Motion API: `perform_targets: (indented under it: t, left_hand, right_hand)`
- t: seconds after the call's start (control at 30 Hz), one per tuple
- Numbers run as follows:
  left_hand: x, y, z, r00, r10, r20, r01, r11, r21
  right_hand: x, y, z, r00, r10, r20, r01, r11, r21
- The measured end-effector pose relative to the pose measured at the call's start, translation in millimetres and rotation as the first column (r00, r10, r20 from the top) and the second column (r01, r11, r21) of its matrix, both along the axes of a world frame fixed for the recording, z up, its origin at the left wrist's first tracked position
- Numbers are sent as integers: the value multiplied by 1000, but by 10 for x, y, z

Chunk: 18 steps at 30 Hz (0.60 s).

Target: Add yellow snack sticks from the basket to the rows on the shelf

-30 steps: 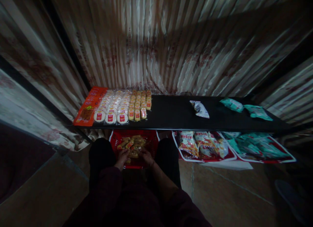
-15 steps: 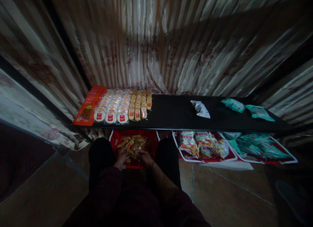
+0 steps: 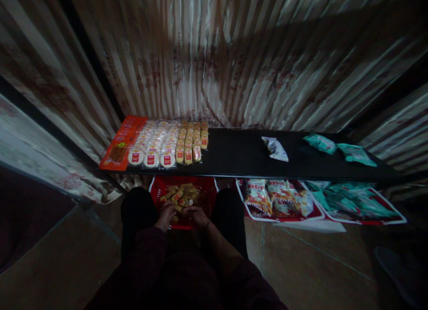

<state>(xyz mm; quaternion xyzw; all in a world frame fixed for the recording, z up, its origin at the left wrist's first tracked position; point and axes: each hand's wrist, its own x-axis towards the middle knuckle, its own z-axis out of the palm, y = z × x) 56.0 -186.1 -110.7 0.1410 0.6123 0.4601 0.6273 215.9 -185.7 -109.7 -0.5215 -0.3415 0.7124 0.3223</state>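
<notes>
My left hand [image 3: 164, 215] and right hand [image 3: 199, 217] are at the packs [image 3: 179, 195], grasp I cannot tell, and their loose heap could slide.

Dim Light, Murky Corners

It's gloomy in here. A broad shadow crosses the striped curtain [image 3: 214, 65], which carries pale streaks of sheen. Clear wrappers [image 3: 167, 157] glint faintly. Sleeves [image 3: 147, 250] sink nearly to black, the hands [image 3: 200, 217] look soft, and the floor [image 3: 297, 261] fades into murk toward the stretched edges.
</notes>
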Motion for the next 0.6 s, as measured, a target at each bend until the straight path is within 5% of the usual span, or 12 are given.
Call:
perform_targets:
  t: [0.6]
  left_hand:
    - [6, -6, -2, 1000, 9, 13, -9, 1000, 18]
  right_hand:
    - [-28, 0, 52, 1000, -20, 17, 21, 998, -60]
